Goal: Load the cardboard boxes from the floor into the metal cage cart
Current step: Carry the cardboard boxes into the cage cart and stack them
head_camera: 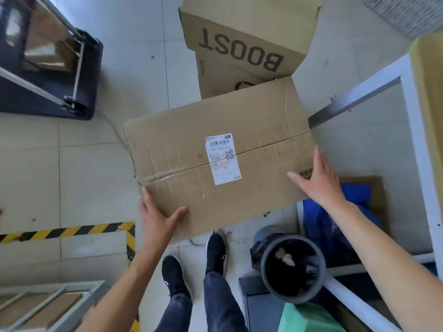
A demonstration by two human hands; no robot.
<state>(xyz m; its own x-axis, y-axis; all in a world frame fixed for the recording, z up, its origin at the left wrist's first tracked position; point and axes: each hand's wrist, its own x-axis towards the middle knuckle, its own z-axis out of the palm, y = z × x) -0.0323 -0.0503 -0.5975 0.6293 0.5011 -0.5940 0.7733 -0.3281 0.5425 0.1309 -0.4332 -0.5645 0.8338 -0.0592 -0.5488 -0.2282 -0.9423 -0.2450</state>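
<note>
A large taped cardboard box point(182, 159) with a white shipping label lies on the tiled floor right in front of my feet. My left hand point(157, 216) is spread at its near-left corner, thumb on the top face. My right hand point(318, 178) is spread with straight fingers at the box's right edge. Neither hand curls round anything. Behind it stands a second cardboard box point(242, 46) printed "BOOST". The metal cage cart point(74, 298) shows at the bottom left, with cardboard inside its frame.
A dark platform trolley point(50, 97) sits at the upper left. Yellow-black hazard tape point(72, 231) marks the floor at left. On the right are a grey waste bin point(293, 267), a white table frame point(417, 130) and blue bags point(335, 219) under it.
</note>
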